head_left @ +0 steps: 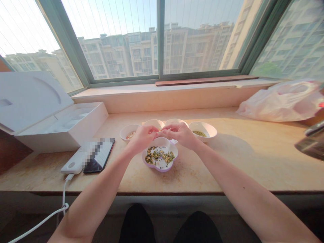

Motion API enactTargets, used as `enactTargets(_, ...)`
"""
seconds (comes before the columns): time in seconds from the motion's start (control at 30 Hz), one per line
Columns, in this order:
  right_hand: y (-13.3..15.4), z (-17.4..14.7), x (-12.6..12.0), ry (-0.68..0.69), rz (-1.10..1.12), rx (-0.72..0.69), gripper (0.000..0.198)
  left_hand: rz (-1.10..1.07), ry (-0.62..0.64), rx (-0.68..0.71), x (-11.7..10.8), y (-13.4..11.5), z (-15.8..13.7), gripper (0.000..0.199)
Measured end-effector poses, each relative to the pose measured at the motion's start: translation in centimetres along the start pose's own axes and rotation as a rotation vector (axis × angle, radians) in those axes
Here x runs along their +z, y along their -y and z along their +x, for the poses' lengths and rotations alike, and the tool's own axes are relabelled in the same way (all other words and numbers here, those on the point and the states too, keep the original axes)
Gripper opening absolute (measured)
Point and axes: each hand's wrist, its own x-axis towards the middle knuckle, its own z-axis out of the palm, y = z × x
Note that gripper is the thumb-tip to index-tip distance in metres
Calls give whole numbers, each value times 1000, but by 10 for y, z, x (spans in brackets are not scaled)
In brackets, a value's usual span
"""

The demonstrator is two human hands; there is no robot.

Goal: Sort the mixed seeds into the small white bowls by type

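My left hand (pixel 142 136) and right hand (pixel 180 134) meet fingertip to fingertip over the far rim of the purple-edged dish (pixel 160 157) of mixed beans, pinched narrow on what I cannot tell, so I pick one kind at a time and lift cleanly toward the small white bowls (pixel 202 130).

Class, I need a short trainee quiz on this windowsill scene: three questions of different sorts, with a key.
1. True or false: both hands hover over the purple-rimmed flower-shaped dish of mixed beans.
2. Which small white round bowl holds green beans? A) far-left bowl B) far-right bowl C) neither
3. Fill in: the black smartphone lies to the ___ of the dish.

Key
1. True: the left hand and right hand meet fingertip to fingertip just above it.
2. B; the far-left bowl holds pale pieces.
3. Left, beside a white power bank and open white cardboard box.
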Motion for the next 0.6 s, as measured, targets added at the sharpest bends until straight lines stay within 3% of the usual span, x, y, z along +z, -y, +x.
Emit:
enactTargets(0.17,7,-1,-5,14,133,80,33,461,317,261,-8,-3,-16,9)
enactTargets(0.27,10,-3,-7,47,192,67,28,550,449,264,-5,-10,-25,8)
enactTargets(0.5,11,-4,-9,112,442,132,20,429,449,340,5,-2,-22,22)
enactTargets(0.6,11,-3,-10,113,499,146,21,512,404,300,11,6,-18,23)
